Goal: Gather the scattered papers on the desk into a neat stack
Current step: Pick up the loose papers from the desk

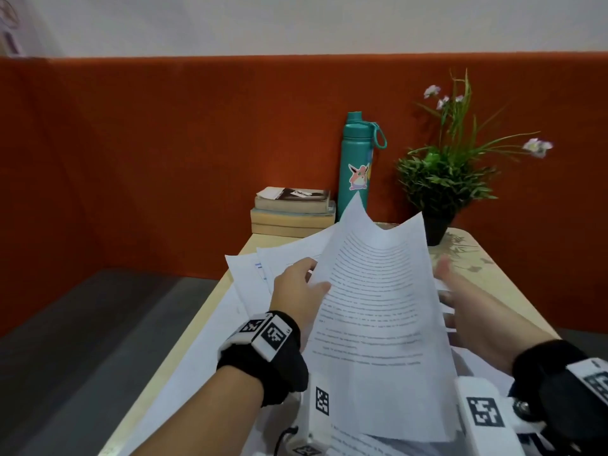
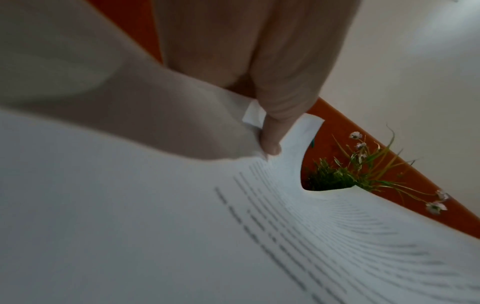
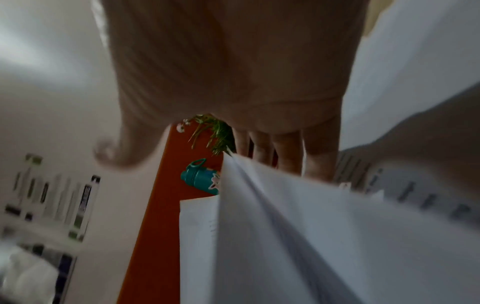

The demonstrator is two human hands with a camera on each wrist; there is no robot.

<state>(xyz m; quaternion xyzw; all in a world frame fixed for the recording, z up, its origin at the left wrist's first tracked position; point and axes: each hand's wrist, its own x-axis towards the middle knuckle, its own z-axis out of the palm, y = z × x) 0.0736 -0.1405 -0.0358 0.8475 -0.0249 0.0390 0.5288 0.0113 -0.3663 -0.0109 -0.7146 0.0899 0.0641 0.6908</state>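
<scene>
A printed sheet (image 1: 371, 307) is lifted off the desk and bows upward at its far edge. My left hand (image 1: 301, 284) pinches its left edge, thumb on the printed side; the left wrist view shows the thumb (image 2: 271, 142) pressing the sheet (image 2: 233, 236). My right hand (image 1: 457, 291) is blurred, with straight fingers (image 3: 288, 152) against the right side of the papers (image 3: 285, 236) and the thumb spread apart. More white sheets (image 1: 250, 274) lie fanned out and overlapping on the light wooden desk (image 1: 493, 284) under the lifted one.
At the desk's far edge stand two stacked books (image 1: 292, 212), a teal water bottle (image 1: 357, 162) and a potted plant (image 1: 441, 185) in a black pot. An orange partition (image 1: 131, 159) rises behind. Left of the desk lies a grey floor (image 1: 65, 357).
</scene>
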